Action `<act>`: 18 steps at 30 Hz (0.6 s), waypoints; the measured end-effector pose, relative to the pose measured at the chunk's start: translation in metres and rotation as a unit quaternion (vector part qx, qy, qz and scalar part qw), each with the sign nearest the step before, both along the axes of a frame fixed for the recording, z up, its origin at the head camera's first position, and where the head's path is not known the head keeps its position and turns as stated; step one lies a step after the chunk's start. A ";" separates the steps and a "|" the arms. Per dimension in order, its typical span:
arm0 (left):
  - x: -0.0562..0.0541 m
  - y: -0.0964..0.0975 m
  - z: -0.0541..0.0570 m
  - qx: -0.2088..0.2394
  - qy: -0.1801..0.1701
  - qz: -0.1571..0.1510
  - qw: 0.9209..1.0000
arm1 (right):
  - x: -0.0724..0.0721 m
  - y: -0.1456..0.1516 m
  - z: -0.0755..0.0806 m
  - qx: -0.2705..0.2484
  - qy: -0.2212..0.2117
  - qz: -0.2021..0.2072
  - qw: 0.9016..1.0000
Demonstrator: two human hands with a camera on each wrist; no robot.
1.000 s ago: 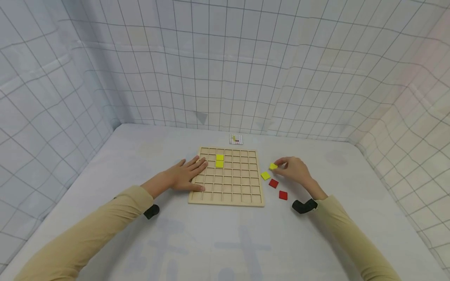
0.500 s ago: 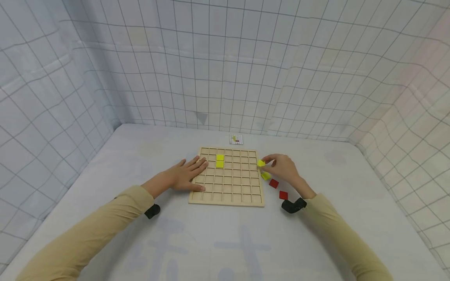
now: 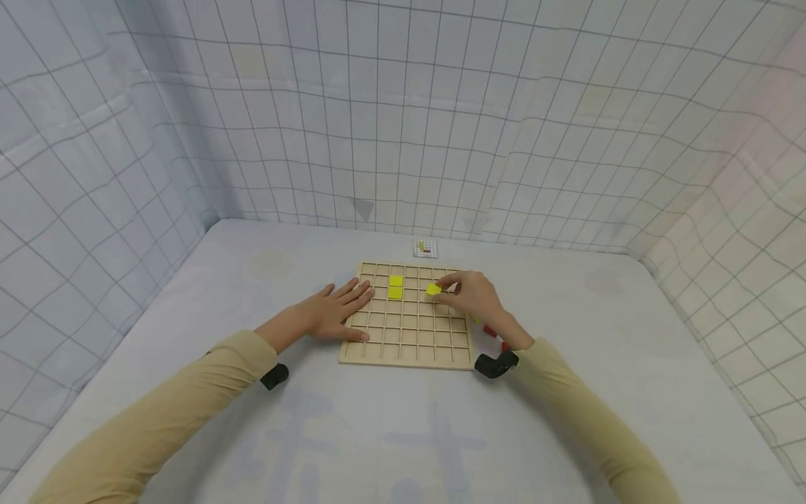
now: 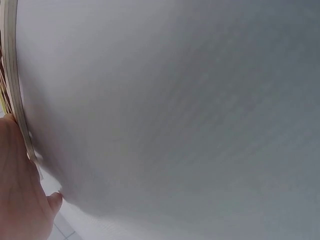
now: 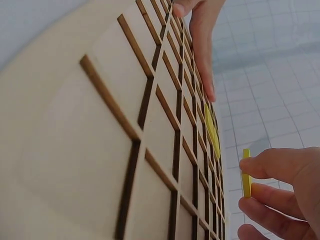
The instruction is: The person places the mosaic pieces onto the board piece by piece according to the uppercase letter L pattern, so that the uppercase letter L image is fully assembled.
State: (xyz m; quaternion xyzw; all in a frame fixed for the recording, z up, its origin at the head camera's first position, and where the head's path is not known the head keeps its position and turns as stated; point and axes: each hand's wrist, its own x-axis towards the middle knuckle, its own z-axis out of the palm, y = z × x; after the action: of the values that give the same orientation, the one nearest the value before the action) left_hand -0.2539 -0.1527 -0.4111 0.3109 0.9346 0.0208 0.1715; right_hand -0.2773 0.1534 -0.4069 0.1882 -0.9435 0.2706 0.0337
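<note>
A wooden grid board (image 3: 406, 334) lies on the white table, with two yellow tiles (image 3: 395, 287) set one behind the other in its cells. My left hand (image 3: 330, 313) rests on the board's left edge, fingers spread and straight; the left wrist view catches only part of it. Above the right half of the board, my right hand (image 3: 472, 294) pinches another yellow tile (image 3: 433, 289) between thumb and fingertips. In the right wrist view this yellow tile (image 5: 246, 173) is seen edge-on, apart from the board.
Right of the board lie red tiles (image 3: 490, 331) and a yellow tile (image 3: 476, 320), partly hidden by my right arm. A small card (image 3: 425, 248) with a coloured grid pattern lies behind the board. Grid-lined cloth walls (image 3: 441, 140) enclose the table at the back and sides.
My right hand has moved left with the pinched yellow tile, from beside the board to above its right half. The left hand has stayed in place.
</note>
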 end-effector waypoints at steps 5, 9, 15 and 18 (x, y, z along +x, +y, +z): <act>0.000 0.000 0.001 -0.001 -0.002 0.000 1.000 | -0.001 -0.016 -0.001 -0.001 0.000 0.017 1.000; -0.001 0.001 -0.001 -0.003 -0.005 0.001 1.000 | -0.002 -0.028 -0.003 0.000 0.001 0.036 0.999; -0.004 0.000 -0.005 -0.012 -0.003 0.002 1.000 | -0.002 -0.045 -0.006 0.002 -0.013 0.052 0.999; -0.004 0.000 -0.005 -0.004 -0.002 -0.002 1.000 | 0.000 -0.051 -0.005 0.002 -0.020 0.050 0.999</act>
State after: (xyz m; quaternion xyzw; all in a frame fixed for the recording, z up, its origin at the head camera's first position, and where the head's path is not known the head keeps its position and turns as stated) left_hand -0.2574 -0.1531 -0.4159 0.3116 0.9339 0.0176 0.1746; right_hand -0.2775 0.1021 -0.4117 0.2301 -0.9338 0.2741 0.0005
